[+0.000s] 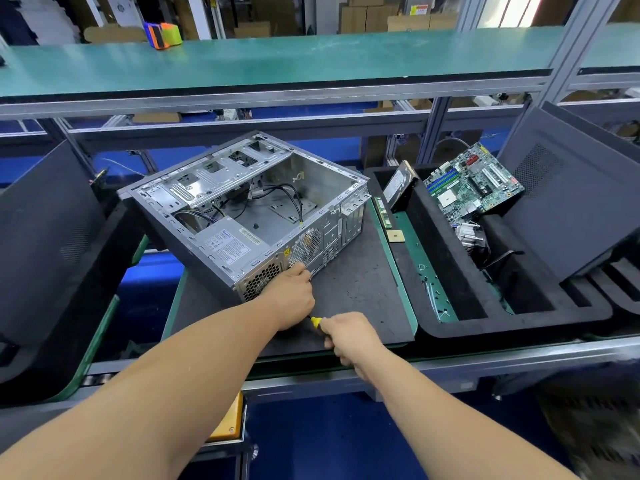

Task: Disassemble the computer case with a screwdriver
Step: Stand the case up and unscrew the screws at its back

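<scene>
Now the right hand [349, 336] grips the screwdriver [316, 321] — pointing toward the computer case [242, 216], where the left hand [292, 296] curls; foam tray [450, 323] holds a motherboard [474, 183].

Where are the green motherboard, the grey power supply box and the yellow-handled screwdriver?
Green motherboard [474, 181]: head view, middle of the board.
Grey power supply box [227, 245]: head view, its labelled top.
Yellow-handled screwdriver [316, 320]: head view, visible handle tip.

A: What does the person wear on the arms?
B: Nothing; both forearms are bare, no sleeves in view.
A: And the bare left hand [290, 299] and bare right hand [349, 336]?
B: No gloves, rings or watch.
</scene>
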